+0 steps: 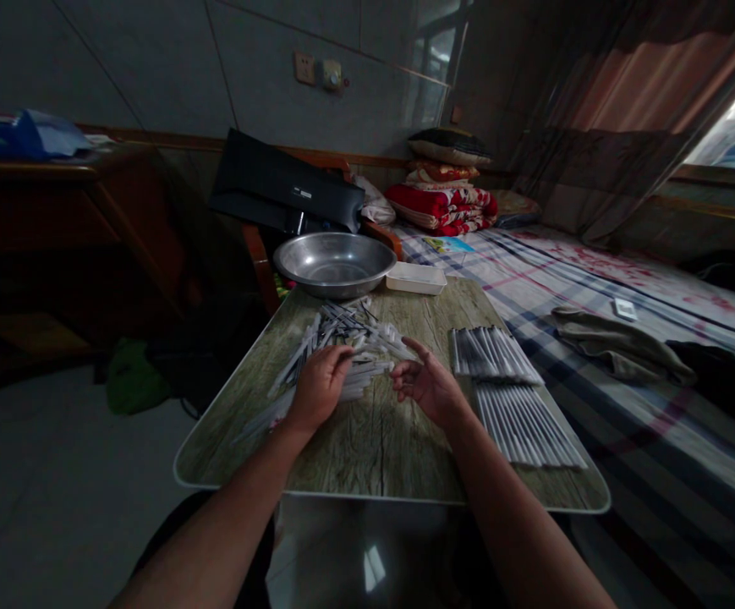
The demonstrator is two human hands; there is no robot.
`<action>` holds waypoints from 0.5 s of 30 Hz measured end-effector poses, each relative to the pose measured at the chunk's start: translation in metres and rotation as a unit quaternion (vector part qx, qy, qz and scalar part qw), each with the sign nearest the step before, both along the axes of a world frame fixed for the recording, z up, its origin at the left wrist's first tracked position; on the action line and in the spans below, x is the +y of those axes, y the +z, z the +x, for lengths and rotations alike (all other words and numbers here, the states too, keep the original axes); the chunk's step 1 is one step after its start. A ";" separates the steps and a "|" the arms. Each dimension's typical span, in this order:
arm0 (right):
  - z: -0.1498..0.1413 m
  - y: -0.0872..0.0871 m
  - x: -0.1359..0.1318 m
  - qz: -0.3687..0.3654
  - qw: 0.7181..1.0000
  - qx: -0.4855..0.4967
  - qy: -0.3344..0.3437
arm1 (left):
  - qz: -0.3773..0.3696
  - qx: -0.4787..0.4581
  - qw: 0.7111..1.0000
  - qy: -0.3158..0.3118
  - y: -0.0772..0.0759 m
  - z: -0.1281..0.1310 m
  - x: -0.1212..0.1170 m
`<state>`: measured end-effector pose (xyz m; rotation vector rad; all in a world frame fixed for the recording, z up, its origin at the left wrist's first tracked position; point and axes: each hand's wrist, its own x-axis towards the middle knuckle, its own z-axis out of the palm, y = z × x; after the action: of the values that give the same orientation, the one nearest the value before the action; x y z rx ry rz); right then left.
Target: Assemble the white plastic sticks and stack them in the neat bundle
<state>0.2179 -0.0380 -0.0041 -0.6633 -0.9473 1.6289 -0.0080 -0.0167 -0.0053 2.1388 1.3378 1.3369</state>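
My left hand (321, 385) is over the left half of a small wood-patterned table (373, 457). Its thumb and fingers are pinched together near a thin dark piece too small to name. Around and beyond it lies a loose pile of thin whitish plastic tubes (304, 351), some with dark rods among them. My right hand (430, 387) hovers right of the pile, palm turned inward. Its fingers are loosely bent and apart, the upper one close to a translucent tube end; I see nothing gripped there. Two neat stacks of pen-like tubes, a far stack (490, 353) and a near stack (525, 427), lie at the right.
A wide metal basin (337, 264) and a white plastic tray (416, 277) stand at the table's far end. Behind them a black monitor (284, 186) rests on a wooden chair. A bed with a plaid sheet (595, 338) adjoins on the right; a wooden desk (43, 211) stands left.
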 end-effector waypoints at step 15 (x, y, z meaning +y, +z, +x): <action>-0.012 -0.015 -0.002 0.272 0.753 -0.593 -0.086 | -0.091 -0.378 0.920 -0.041 -0.002 -0.007 0.017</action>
<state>0.2062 -0.0404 -0.0187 -1.3338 -2.0739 0.5163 -0.0146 0.0004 -0.0074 1.3023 0.9759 1.6722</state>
